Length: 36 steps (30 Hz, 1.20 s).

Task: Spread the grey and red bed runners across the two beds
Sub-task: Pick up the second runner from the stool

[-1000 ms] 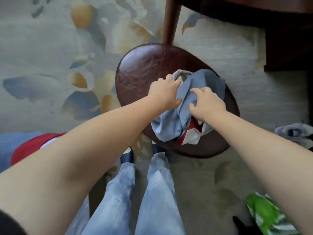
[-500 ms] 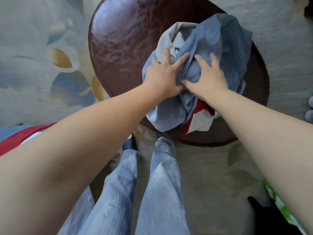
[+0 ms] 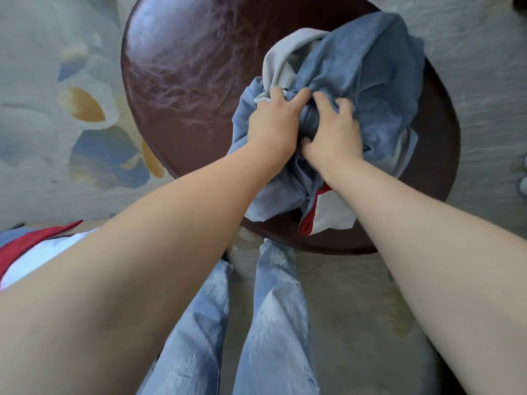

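Observation:
A crumpled grey-blue bed runner (image 3: 368,72) with a red and white underside (image 3: 322,215) lies bunched on the right half of a round brown leather stool (image 3: 185,67). My left hand (image 3: 275,121) and my right hand (image 3: 332,135) sit side by side in the middle of the bundle, fingers curled into the cloth and gripping its folds. At the far left edge, under my left forearm, a strip of a second grey, red and white runner (image 3: 31,246) shows on a bed.
The stool stands on a pale carpet (image 3: 42,118) with blue and ochre leaf shapes. My legs in light blue trousers (image 3: 271,323) are right in front of the stool. A grey shoe (image 3: 524,181) peeks in at the right edge.
My hands went from lying flat with spread fingers on the bundle to closing on its folds. The view has moved closer to the stool.

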Tool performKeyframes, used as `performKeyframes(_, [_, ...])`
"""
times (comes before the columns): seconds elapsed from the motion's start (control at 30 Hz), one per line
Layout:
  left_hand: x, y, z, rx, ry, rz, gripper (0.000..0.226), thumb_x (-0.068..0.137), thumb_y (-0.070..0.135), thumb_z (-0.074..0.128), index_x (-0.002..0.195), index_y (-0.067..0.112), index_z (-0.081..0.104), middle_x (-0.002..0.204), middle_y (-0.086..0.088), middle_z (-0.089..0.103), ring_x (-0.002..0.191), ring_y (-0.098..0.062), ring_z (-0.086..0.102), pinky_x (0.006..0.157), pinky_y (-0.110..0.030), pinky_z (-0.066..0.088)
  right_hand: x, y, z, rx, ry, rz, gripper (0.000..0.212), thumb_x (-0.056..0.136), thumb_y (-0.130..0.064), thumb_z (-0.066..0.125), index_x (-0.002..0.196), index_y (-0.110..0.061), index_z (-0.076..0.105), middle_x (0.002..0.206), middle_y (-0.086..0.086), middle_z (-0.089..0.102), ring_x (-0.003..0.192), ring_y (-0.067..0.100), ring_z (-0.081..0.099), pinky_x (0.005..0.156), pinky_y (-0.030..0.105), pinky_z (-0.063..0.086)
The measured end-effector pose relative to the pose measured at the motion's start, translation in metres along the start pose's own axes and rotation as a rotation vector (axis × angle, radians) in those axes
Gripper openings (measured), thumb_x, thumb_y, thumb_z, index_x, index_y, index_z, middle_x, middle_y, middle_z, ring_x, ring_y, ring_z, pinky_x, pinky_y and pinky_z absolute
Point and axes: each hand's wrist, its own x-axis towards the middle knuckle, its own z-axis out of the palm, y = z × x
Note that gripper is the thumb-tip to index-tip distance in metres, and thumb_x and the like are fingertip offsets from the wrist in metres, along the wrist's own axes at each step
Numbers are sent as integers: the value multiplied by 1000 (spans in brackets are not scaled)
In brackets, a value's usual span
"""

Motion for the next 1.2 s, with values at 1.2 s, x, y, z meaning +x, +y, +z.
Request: performKeyframes(1.2, [-247,-111,-323,-243,231,-228,50,93,21,54,141,35,47,105,-8,46,90,-38,62,63,-39,43,-202,-285,-238,-238,1,-691,48,82,1,57,122,-26,53,105,8,43,97,31,50,80,42,50])
